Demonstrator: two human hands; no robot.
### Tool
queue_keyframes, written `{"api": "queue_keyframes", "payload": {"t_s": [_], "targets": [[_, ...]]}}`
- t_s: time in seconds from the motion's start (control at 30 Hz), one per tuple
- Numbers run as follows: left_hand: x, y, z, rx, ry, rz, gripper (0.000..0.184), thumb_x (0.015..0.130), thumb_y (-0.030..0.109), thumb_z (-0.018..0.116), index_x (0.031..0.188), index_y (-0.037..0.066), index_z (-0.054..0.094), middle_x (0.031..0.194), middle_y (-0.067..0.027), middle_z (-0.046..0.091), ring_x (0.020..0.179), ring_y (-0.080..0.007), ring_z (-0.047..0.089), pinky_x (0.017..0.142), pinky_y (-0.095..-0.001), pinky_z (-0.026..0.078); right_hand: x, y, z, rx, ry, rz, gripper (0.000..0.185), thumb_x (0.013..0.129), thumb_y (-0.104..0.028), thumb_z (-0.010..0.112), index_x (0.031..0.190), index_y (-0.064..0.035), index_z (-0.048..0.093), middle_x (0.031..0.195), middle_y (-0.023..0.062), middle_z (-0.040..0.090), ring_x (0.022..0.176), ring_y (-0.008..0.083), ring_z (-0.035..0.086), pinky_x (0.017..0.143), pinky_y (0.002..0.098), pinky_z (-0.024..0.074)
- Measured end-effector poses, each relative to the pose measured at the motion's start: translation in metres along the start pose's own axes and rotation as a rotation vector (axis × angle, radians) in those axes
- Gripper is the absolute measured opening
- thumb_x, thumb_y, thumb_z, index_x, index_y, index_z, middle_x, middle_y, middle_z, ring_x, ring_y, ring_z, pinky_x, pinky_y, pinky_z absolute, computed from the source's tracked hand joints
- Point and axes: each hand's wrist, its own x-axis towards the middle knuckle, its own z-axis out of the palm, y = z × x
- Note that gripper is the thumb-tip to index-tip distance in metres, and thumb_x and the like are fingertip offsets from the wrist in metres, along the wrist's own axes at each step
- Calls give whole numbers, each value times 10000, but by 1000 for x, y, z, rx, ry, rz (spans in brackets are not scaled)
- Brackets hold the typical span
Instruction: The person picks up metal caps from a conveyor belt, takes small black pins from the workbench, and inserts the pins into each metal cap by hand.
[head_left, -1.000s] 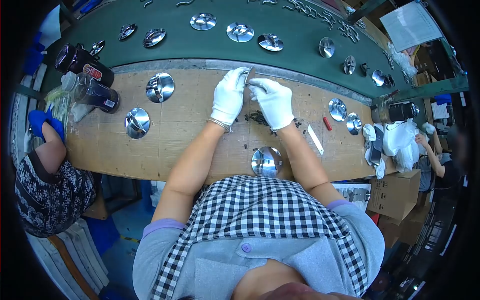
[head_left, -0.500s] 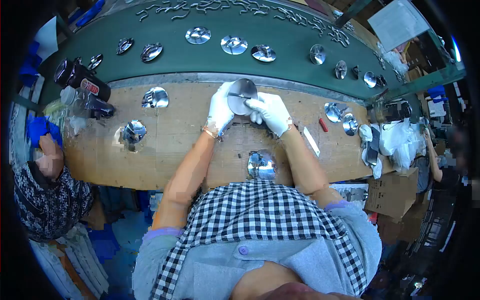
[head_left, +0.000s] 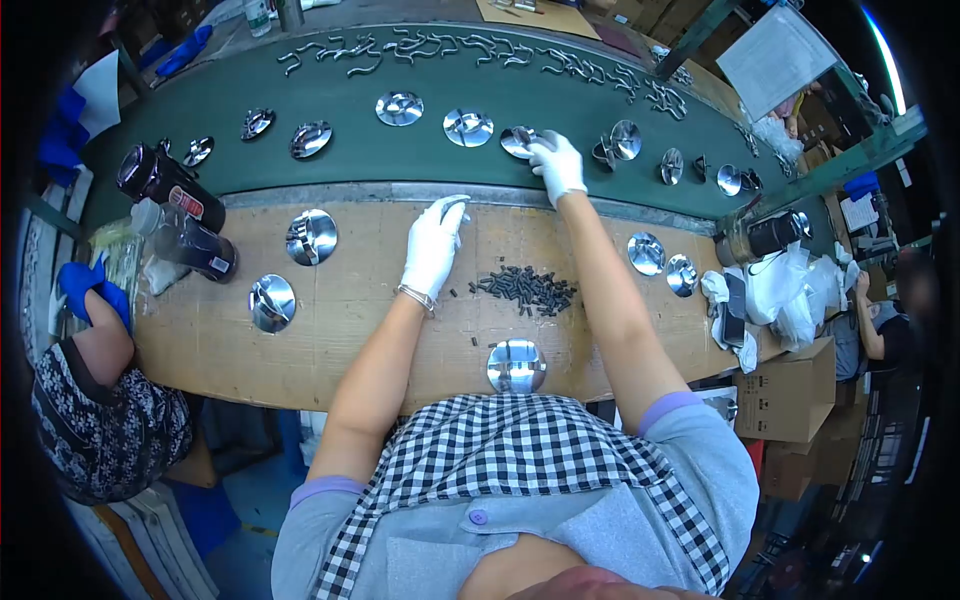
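Note:
My right hand (head_left: 558,165), in a white glove, reaches over the green belt. Its fingers close on the edge of a shiny round metal disc (head_left: 516,141). My left hand (head_left: 433,245), also gloved, is over the wooden table near the belt's edge, fingers extended and slightly bent. Nothing clear shows in it. Between my forearms lies a pile of small black pins (head_left: 530,290). Close to my apron rests another polished disc (head_left: 516,366). Two more, an upper disc (head_left: 312,237) and a lower disc (head_left: 272,303), lie to the left.
Several metal discs (head_left: 468,127) and curved metal pieces (head_left: 430,45) lie on the green belt (head_left: 350,160). At left stand a dark flask (head_left: 170,185) and a bottle (head_left: 185,240). Two discs (head_left: 646,254), a phone (head_left: 733,310) and plastic bags (head_left: 800,290) are at right. Another person's arm (head_left: 103,325) is at left.
Both hands held a disc together before; now they are apart. My right hand has moved forward to a disc on the belt. One more disc stands on the belt, right of that hand.

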Motion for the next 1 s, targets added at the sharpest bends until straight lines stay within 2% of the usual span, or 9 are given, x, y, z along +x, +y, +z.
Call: {"api": "queue_keyframes", "payload": {"t_s": [0.07, 0.1, 0.2, 0.23, 0.33, 0.43, 0.53, 0.73, 1.0], "targets": [[1, -1, -1, -16, 0, 16, 271, 932, 205, 535, 1118, 32, 631, 815, -38, 631, 535, -72, 470, 525, -241, 410, 21, 12, 8, -326, -36, -128, 395, 772, -145, 685, 1110, 46, 611, 956, 134, 676, 728, 141, 616, 585, 255, 472], [1, 0, -1, -56, 10, -9, 278, 928, 202, 550, 1126, 22, 623, 839, -30, 630, 562, -62, 467, 539, -229, 404, 17, 6, 12, -259, -62, -82, 245, 787, -146, 695, 959, 24, 655, 765, 51, 653, 586, 80, 539, 515, 227, 419], [4, 3, 2, -203, 79, -38, 296, 921, 204, 575, 1141, 7, 604, 868, -18, 625, 612, -50, 481, 556, -213, 405, -27, -32, 24, -110, -264, 73, 204, 807, -171, 688, 915, 1, 664, 723, 40, 646, 551, 66, 530, 492, 214, 409], [5, 3, 3, -313, 120, -44, 308, 917, 208, 586, 1147, 3, 593, 873, -14, 621, 634, -47, 498, 560, -207, 411, -51, -46, 30, -89, -320, 2, 188, 825, -180, 670, 901, -8, 667, 680, 33, 633, 527, 60, 530, 481, 203, 406], [3, 4, -5, -345, 22, -58, 316, 916, 230, 595, 1143, 11, 582, 858, -7, 615, 668, -42, 519, 565, -198, 421, -96, -53, 40, -60, -456, -44, 198, 848, -182, 659, 878, 14, 660, 692, 58, 642, 526, 77, 562, 469, 221, 426], [3, 2, -12, -324, 51, -33, 274, 924, 282, 579, 1043, 38, 612, 773, 8, 598, 611, -43, 508, 528, -196, 417, -105, -38, 38, 54, -262, -217, 208, 885, -179, 616, 908, 22, 663, 713, 60, 652, 526, 81, 560, 483, 212, 433], [2, 6, -11, -383, 87, -36, 285, 947, 314, 531, 1005, 53, 631, 736, 10, 591, 568, -35, 491, 494, -184, 400, -105, -31, 35, 5, -83, -147, 234, 892, -178, 605, 1005, 24, 640, 735, 57, 648, 541, 69, 539, 473, 197, 411], [-1, 5, -10, -338, 41, -8, 370, 986, 353, 462, 1022, 42, 659, 762, -2, 640, 548, -15, 479, 452, -173, 368, -119, -35, 34, 8, -431, 53, 279, 887, -243, 640, 1036, -8, 643, 718, 23, 613, 523, 47, 511, 461, 187, 380], [9, -7, -14, -362, 238, -16, 323, 988, 298, 477, 849, 46, 624, 650, 17, 561, 505, -47, 466, 450, -208, 357, -119, -30, 30, 102, -342, 100, 250, 929, -219, 568, 1013, 4, 643, 718, 32, 609, 516, 60, 513, 467, 190, 393]]}}
